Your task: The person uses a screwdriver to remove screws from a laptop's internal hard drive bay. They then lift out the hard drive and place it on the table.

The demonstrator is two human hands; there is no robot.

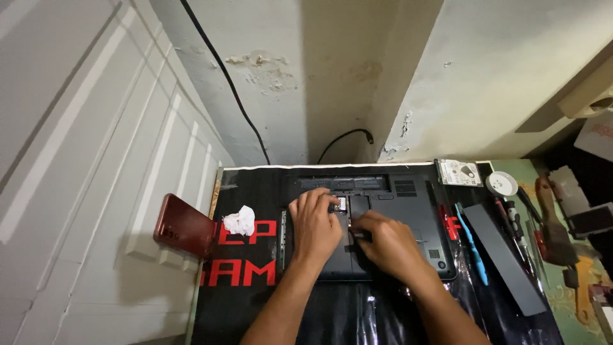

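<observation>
Head view: laptop (377,223) lying bottom-up on black mat (255,281), mid-table, both hands on its open underside. Left hand (314,225) pressing flat, fingers spread, near an opened bay; holding nothing visible. Right hand (388,246) curled over the centre, fingertips pinched narrow on something small and dark, too hidden to name. Already out, judging by the layout: drive (460,172) at far right, long grey cover (504,259) lying right, beside blue pry tool (472,246) and screwdrivers (514,230). Rest of base shell in place, so probably early-to-middle of disassembly. White tissue (240,220) left, red phone (184,225) leaning at mat's left edge.
</observation>
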